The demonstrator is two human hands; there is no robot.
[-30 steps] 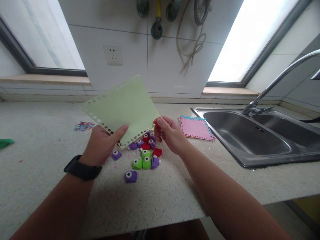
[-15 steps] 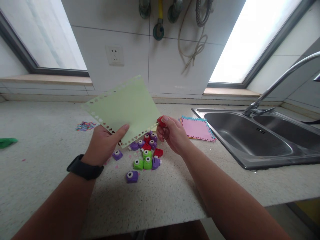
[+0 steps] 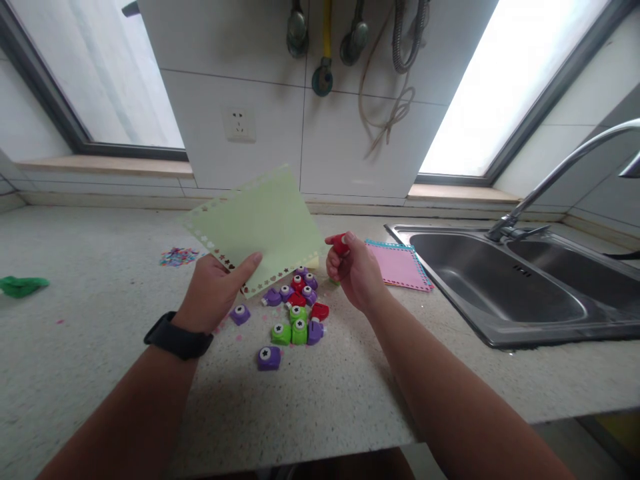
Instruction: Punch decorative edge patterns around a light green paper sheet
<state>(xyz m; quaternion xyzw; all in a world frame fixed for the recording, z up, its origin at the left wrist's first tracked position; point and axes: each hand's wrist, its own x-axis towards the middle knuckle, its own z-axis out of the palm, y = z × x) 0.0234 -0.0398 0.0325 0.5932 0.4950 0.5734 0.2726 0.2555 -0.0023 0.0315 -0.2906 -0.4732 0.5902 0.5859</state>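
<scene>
My left hand (image 3: 213,292) holds up a pale green paper sheet (image 3: 260,227) whose edges are punched with small stars and hearts. A black watch sits on that wrist. My right hand (image 3: 353,270) is closed around a small red paper punch (image 3: 341,244), just right of the sheet's lower corner and apart from it. Below both hands, several small purple, green and red punches (image 3: 295,317) lie clustered on the speckled countertop (image 3: 100,347).
A stack of pink and blue paper (image 3: 400,265) lies beside the steel sink (image 3: 505,287) with its tap (image 3: 560,167) on the right. Confetti scraps (image 3: 177,255) and a green object (image 3: 23,285) lie to the left. A wall socket (image 3: 239,124) and hanging hoses are behind.
My right hand has pulled the red punch away from the sheet's edge, to the right. The view has shifted slightly; the left hand still holds the sheet.
</scene>
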